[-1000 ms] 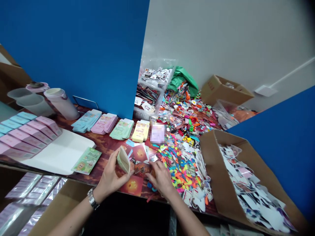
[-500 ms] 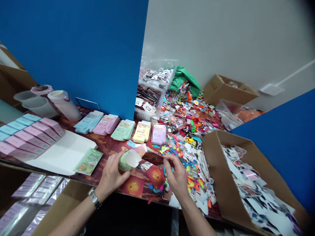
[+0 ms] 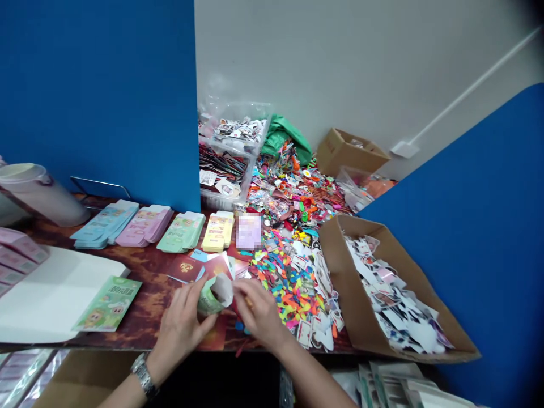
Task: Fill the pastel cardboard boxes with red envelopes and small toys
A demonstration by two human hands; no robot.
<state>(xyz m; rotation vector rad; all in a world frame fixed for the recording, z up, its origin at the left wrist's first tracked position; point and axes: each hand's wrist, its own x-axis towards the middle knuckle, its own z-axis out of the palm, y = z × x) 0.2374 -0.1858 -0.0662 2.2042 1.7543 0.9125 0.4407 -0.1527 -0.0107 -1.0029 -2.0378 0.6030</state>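
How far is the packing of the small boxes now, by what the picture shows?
Done: folded pink boxes lie in rows at the left edge. In hand: the left hand holds an open green box while the right hand is at its mouth. Left: flat box stacks and the colourful pile.

Blue partitions [image 3: 97, 85], seemingly grey wall [image 3: 340, 56]

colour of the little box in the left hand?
Light green box with a white flap, seen in the head view.
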